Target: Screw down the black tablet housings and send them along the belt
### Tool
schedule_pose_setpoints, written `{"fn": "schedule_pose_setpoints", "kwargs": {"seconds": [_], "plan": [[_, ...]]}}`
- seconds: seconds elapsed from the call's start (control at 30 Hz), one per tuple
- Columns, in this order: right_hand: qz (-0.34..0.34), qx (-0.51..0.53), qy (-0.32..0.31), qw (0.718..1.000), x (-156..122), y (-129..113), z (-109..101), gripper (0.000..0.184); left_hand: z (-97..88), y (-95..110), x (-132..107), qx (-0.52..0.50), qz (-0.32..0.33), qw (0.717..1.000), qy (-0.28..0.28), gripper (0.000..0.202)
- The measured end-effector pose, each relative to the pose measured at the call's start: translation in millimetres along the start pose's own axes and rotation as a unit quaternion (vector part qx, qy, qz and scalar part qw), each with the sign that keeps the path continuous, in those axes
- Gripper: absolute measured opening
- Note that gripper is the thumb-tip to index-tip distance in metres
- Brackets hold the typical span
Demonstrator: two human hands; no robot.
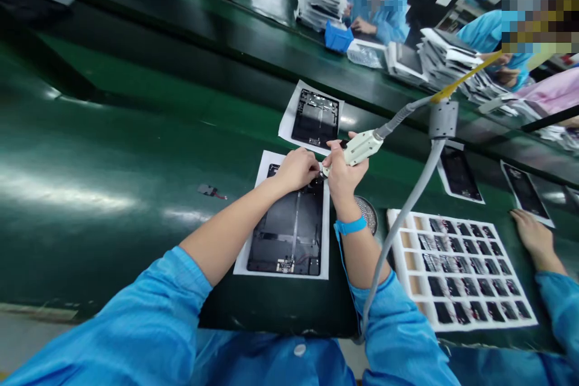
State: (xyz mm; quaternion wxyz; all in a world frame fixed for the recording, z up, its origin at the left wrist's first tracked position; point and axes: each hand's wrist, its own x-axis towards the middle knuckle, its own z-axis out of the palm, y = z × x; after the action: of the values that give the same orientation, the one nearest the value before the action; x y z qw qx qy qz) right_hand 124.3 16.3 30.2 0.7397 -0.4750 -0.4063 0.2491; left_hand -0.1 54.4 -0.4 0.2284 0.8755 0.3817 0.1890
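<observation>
My right hand [344, 176] is wrapped round a cream-coloured electric screwdriver [364, 148], which lies tilted with its tip toward the left. Below the tip is an opened black tablet housing [280, 223] on a white sheet [244, 256]. Over the housing's top edge, my left hand [298, 169] has its fingers pinched together close to the screwdriver tip. Whatever those fingertips hold, if anything, is hidden. A round perforated metal dish [367, 214] stands beside my right wrist, partly covered by it.
A grey cable [407, 193] hangs past my right forearm. To the right, a white compartment tray [461, 319] holds many small dark parts. A second tablet housing [316, 117] lies behind; a small part [208, 190] lies left. At far right is a co-worker's hand [536, 238].
</observation>
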Motion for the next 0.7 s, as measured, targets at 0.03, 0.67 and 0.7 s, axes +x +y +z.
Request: {"fn": "schedule_pose_setpoints", "kwargs": {"seconds": [0.03, 0.67, 0.7], "plan": [[-0.001, 0.005, 0.007, 1.0, 0, -2, 0, 0.051, 0.0, -2, 0, -0.009, 0.008, 1.0, 0.002, 0.018], [-0.051, -0.017, 0.025, 0.998, 6, -15, -8, 0.05, 3.6, -16, -2, -0.126, 0.082, 0.989, -0.003, 0.005], [-0.05, -0.017, 0.025, 0.998, 6, -15, -8, 0.05, 3.3, -16, -2, -0.126, 0.082, 0.989, -0.003, 0.005]]}}
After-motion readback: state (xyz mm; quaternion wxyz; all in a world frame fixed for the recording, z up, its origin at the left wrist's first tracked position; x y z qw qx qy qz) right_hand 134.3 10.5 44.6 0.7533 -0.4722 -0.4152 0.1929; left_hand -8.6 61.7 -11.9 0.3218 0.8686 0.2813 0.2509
